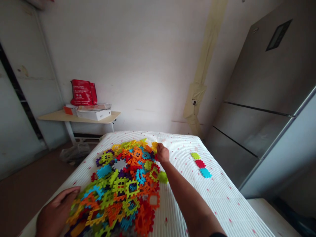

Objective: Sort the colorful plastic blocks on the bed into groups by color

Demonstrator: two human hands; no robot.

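Note:
A big heap of flat, toothed plastic tiles (123,184) in orange, green, blue, red, purple and yellow lies on a white ribbed bed cover (222,197). My right hand (162,153) reaches to the heap's far edge, fingers closed on a yellow tile (154,145). My left hand (56,210) rests flat with fingers apart at the heap's near left edge, touching the tiles. Three solid tiles lie apart to the right in a row: a green one (195,155), a red one (200,163) and a blue one (205,172).
A small wooden table (59,116) stands at the back left with a red bag (83,92) and white boxes (93,114). A grey fridge (259,98) stands right of the bed. A plastic bag (74,153) lies on the floor by the table.

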